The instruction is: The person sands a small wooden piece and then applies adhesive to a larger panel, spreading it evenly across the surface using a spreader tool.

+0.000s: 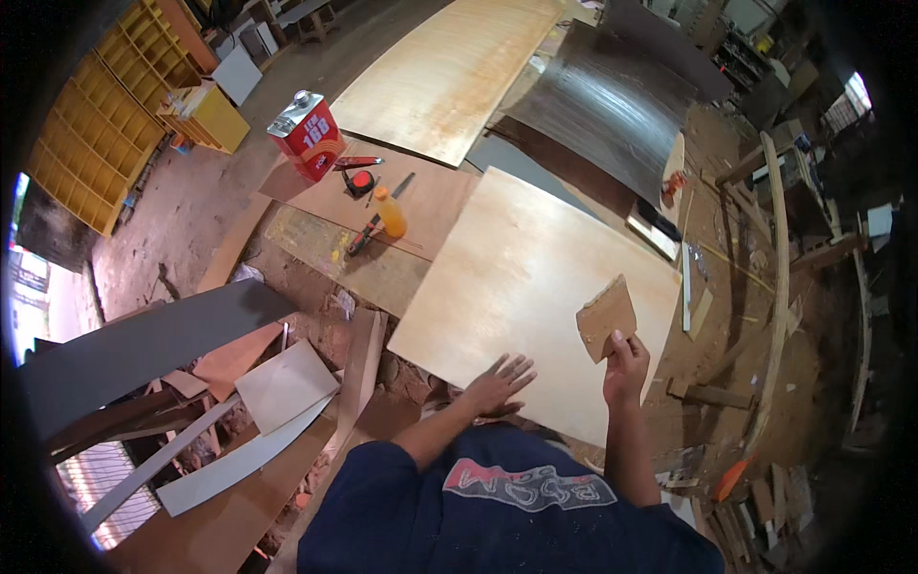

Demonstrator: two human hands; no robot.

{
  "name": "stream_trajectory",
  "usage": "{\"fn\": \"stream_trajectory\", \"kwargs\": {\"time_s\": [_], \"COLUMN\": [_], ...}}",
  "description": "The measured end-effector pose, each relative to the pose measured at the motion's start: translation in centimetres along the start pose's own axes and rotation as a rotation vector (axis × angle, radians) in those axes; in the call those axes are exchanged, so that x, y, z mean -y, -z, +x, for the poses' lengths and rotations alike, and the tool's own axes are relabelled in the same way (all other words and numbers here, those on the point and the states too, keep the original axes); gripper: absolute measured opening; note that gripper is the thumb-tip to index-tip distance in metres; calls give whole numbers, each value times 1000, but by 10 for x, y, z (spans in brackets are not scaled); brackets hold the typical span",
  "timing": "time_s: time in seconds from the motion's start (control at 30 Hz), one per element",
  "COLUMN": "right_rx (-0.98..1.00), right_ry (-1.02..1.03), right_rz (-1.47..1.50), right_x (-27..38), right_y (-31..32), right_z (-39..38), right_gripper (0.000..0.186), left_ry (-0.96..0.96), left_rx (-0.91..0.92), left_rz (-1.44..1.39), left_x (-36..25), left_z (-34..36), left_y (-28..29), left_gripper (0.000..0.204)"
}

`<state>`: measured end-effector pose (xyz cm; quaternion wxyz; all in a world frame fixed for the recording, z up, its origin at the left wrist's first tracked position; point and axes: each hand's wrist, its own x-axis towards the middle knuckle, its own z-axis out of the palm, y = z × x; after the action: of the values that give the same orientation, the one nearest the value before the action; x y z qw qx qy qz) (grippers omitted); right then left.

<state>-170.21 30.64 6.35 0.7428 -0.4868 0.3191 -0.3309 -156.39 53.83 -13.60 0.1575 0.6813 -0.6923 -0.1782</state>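
A pale, glossy wooden board (516, 277) lies in front of me across the work surface. My left hand (497, 387) rests on its near edge, fingers spread and holding nothing. In my right hand (626, 365), pinched between thumb and fingers, is a small brown piece of board (606, 319) with a rough upper edge, held up over the right part of the pale board. Beyond the board's left side stand an orange bottle (389, 214), a screwdriver-like tool (364, 235) and a red and black tape measure (360, 183).
A red metal can (308, 139) stands at the table's far left, beside a red-handled knife (360, 162). Large pale (430, 77) and dark glossy (612, 105) sheets lie beyond. Offcuts (285, 385) pile up at left; a long timber (776, 287) runs along the right.
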Motion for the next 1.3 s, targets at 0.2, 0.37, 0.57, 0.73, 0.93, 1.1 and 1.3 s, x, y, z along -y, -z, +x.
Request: {"fn": "stream_trajectory", "kwargs": {"time_s": [0.2, 0.37, 0.57, 0.73, 0.93, 1.1, 1.3], "right_rx": [52, 160, 275, 229, 293, 307, 138], "right_ry": [9, 268, 837, 1021, 945, 900, 537], "right_rz": [-303, -433, -1007, -1249, -1344, -1345, -1325], "right_x": [-34, -89, -116, -149, -155, -142, -189], "right_y": [-144, -263, -369, -400, -402, -389, -269], "right_z": [52, 107, 141, 154, 150, 138, 104], "right_gripper": [24, 17, 58, 56, 68, 72, 67], "left_ry": [605, 971, 1007, 1029, 948, 864, 660], "left_rx": [-248, -407, -274, -349, -398, -387, -449], "left_rz": [-7, 62, 3, -100, -231, -308, -282], "left_x": [112, 182, 209, 201, 204, 207, 193], "left_z": [-97, -216, -305, -302, -275, -236, -180], "left_y": [80, 107, 98, 87, 93, 116, 123], "left_gripper": [75, 80, 81, 78, 74, 73, 68]}}
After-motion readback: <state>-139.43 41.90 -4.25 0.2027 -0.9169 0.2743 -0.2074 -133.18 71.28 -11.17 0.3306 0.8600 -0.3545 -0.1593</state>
